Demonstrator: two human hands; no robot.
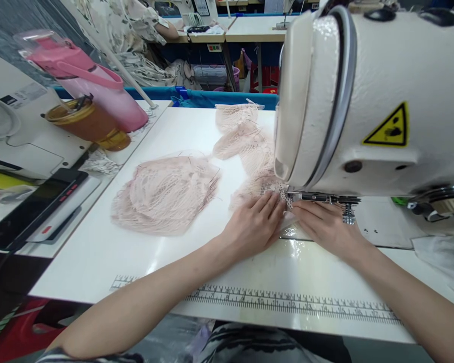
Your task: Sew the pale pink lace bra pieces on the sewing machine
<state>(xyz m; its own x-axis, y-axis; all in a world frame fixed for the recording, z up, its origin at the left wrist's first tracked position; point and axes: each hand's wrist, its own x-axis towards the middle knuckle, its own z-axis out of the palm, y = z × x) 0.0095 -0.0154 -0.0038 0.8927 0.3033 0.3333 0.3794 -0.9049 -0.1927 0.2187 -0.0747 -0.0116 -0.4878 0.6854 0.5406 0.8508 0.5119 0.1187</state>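
Pale pink lace fabric [245,194] runs under the head of a white sewing machine [336,101]. My left hand [255,222] grips its near edge just left of the needle area, fingers bent and pressed together, thumb hidden. Close by on the right, my right hand [329,224] has its fingertips closed on the edge of the same fabric, partly behind the presser foot assembly [318,197]. A strip of whitish cloth [288,219] shows between the two hands. The lace trails away behind the left hand in bunched folds.
A separate pile of pink lace [166,194] lies left on the white table [144,272]. A ruler strip [287,305] follows the front edge. At left stand a pink bottle [94,83], an amber cup [89,121] and a black device [38,206]. Another person [124,30] sits beyond.
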